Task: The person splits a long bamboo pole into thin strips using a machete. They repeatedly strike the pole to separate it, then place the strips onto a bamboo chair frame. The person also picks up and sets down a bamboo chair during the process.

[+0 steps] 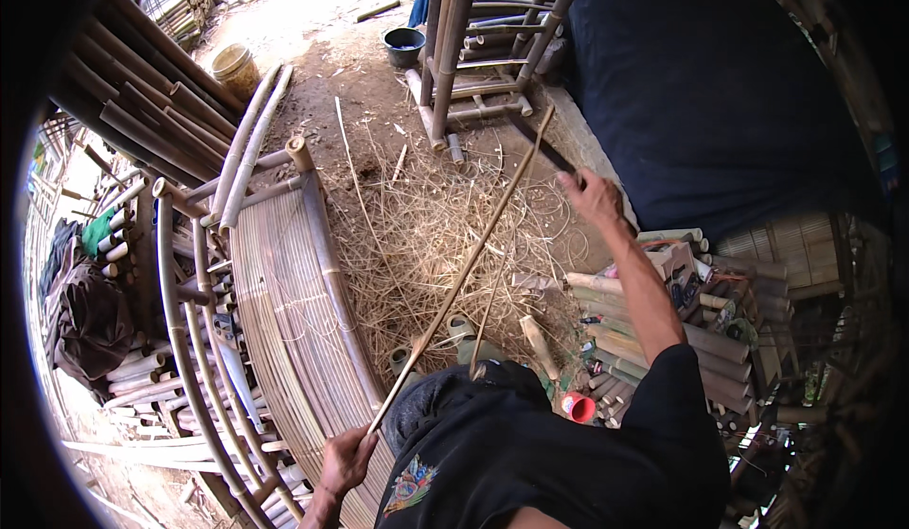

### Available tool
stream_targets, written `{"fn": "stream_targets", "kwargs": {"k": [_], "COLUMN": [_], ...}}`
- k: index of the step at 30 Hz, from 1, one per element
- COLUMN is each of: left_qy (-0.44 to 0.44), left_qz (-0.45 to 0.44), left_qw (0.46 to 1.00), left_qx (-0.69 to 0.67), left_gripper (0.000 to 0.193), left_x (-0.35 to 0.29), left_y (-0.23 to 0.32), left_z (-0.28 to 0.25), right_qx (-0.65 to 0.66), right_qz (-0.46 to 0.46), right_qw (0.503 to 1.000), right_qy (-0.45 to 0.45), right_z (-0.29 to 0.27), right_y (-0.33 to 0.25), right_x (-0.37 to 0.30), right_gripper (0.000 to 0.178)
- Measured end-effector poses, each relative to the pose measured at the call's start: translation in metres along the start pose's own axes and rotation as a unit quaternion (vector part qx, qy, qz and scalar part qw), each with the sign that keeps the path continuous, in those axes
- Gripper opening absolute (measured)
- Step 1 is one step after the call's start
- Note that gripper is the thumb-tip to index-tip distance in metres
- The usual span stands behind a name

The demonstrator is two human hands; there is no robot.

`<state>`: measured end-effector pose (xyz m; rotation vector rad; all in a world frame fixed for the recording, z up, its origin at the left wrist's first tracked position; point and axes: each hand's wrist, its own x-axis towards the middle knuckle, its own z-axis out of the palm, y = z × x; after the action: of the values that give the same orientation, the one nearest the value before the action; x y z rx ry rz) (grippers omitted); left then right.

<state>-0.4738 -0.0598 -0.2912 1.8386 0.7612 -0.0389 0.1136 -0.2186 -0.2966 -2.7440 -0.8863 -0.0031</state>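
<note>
Strip (481, 243): long, thin, pale; slants from the left hand up past the blade, above the shavings; lower end in the grip, far end free.
Left hand (347, 458): closed around the strip's lower end, beside the bench (294, 292).
Right hand (595, 196): arm extended; fingers curled on the handle of the knife (547, 145).
Knife: dark blade, pointing up and left; crosses the strip near its far end. Contact: cannot tell.
Black tub (405, 59): upright on the ground beside the bamboo frame (443, 65); holds something greyish, kind not clear.
Yellow bucket (235, 72): by the stacked poles (142, 84); contents cannot be made out.
Red cup (573, 404): tilted, near the cut bamboo (625, 344); contents not discernible.
Shavings (426, 235): loose, curled heap on the ground.
</note>
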Motion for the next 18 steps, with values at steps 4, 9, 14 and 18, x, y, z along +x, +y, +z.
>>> {"fn": "stream_targets", "kwargs": {"k": [4,9,14,18], "left_qy": [-0.033,-0.025,-0.209,-0.363], "left_qz": [-0.012,-0.136,-0.097,-0.205], "left_qw": [0.999,0.980,0.860,0.536], "left_qx": [0.007,-0.143,-0.455,-0.734], "left_gripper": [0.023,0.029,0.046,0.051], "left_x": [-0.035,0.007,0.149,0.176], "left_y": [-0.056,-0.021,0.063,0.098], "left_z": [-0.016,-0.013,0.030,0.059], "right_qx": [0.064,0.316,0.682,0.653], "right_qz": [0.106,0.217,0.145,0.115], "right_qw": [0.980,0.922,0.714,0.747], "right_qy": [0.152,0.056,-0.068,-0.050], "right_z": [-0.026,-0.060,0.027,0.033], "right_y": [0.096,0.018,-0.101,-0.161], "right_x": [0.037,0.015,-0.082,-0.101], "right_gripper": [0.072,0.052,0.034,0.037]}}
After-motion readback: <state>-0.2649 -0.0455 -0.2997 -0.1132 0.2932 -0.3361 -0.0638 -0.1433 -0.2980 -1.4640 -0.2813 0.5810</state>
